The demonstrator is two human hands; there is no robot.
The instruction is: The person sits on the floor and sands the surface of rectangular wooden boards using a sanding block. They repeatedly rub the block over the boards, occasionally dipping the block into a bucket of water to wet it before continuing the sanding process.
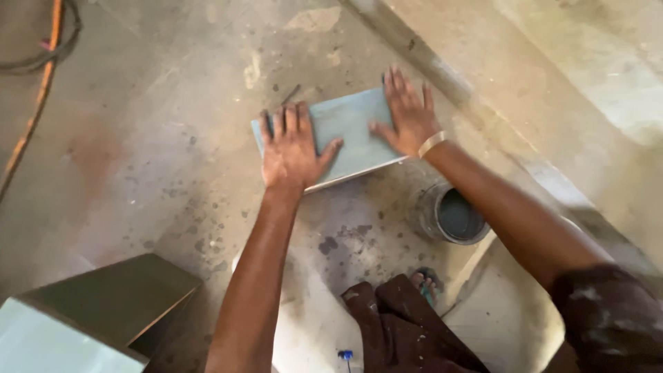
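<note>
Both hands, left hand (pixel 293 148) and right hand (pixel 409 114), are pressed flat, fingers spread, on the pale blue-grey rectangular tile (pixel 349 131), its long axis running left-right across the floor (pixel 138 173).

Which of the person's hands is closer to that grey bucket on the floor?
The right hand. It lies flat on the tile's right end, up and a little left of the bucket. The left hand presses the tile's left end, farther away.
</note>
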